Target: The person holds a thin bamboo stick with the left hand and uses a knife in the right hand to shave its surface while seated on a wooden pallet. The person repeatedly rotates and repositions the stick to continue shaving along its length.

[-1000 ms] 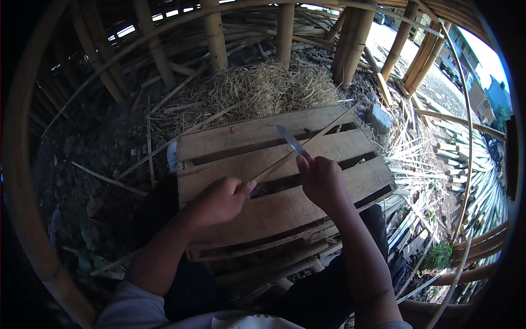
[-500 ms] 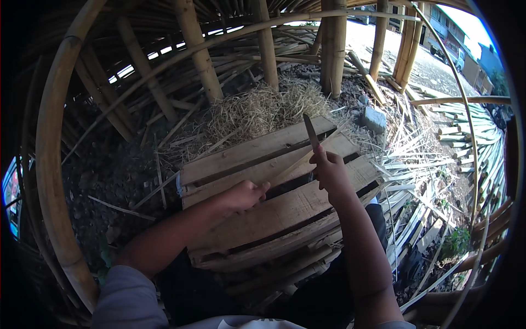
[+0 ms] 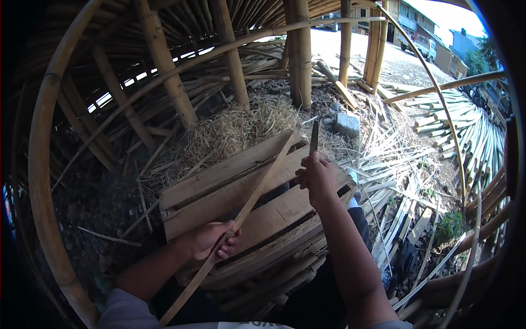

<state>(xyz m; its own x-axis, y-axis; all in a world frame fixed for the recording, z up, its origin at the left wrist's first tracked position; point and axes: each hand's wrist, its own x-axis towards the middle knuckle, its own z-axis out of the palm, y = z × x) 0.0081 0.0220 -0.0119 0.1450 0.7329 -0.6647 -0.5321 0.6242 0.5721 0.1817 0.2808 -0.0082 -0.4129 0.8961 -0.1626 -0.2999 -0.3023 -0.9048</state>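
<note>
My left hand (image 3: 209, 241) grips a long thin bamboo strip (image 3: 257, 189) that runs diagonally from near my lap up across a wooden pallet (image 3: 219, 183). My right hand (image 3: 316, 176) is closed around the handle of a knife (image 3: 314, 137), whose blade points up and away, just to the right of the strip's far end. Both hands hover over the pallet, which lies in front of my knees.
A heap of straw-like shavings (image 3: 235, 129) lies behind the pallet. Thick bamboo poles (image 3: 298, 49) stand beyond it. A large curved bamboo hoop (image 3: 46, 164) arcs around the left. Split bamboo strips (image 3: 405, 164) and stacked green culms (image 3: 466, 126) cover the right.
My right hand has moved forward along the strip with the knife, the blade turning more upright. The left hand slid back toward me. My head has tilted upward and left.
</note>
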